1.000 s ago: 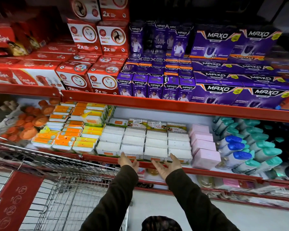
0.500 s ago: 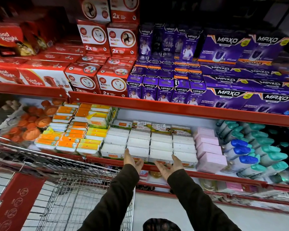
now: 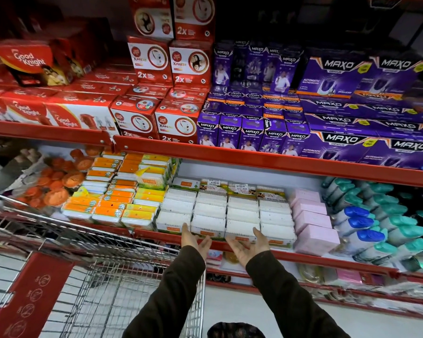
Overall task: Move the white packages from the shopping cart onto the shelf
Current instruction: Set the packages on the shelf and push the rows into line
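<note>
White packages (image 3: 226,211) stand in several tight rows on the middle shelf (image 3: 303,256), between orange packs and pink boxes. My left hand (image 3: 195,239) is open, palm turned inward, its fingertips against the front package of one row. My right hand (image 3: 250,245) is open too, palm up, just below the front of the neighbouring row. Neither hand holds anything. The shopping cart (image 3: 122,284) is at the lower left; the part of its wire basket that I can see holds no packages.
Orange and yellow packs (image 3: 122,201) lie left of the white rows, pink boxes (image 3: 313,220) to the right, then blue- and teal-capped bottles (image 3: 381,220). The upper shelf carries red boxes (image 3: 152,93) and purple boxes (image 3: 327,118). A lower shelf (image 3: 327,276) holds small goods.
Both hands have edged forward to the front of the white rows. The view has shifted so the shelves sit lower and further right in frame.
</note>
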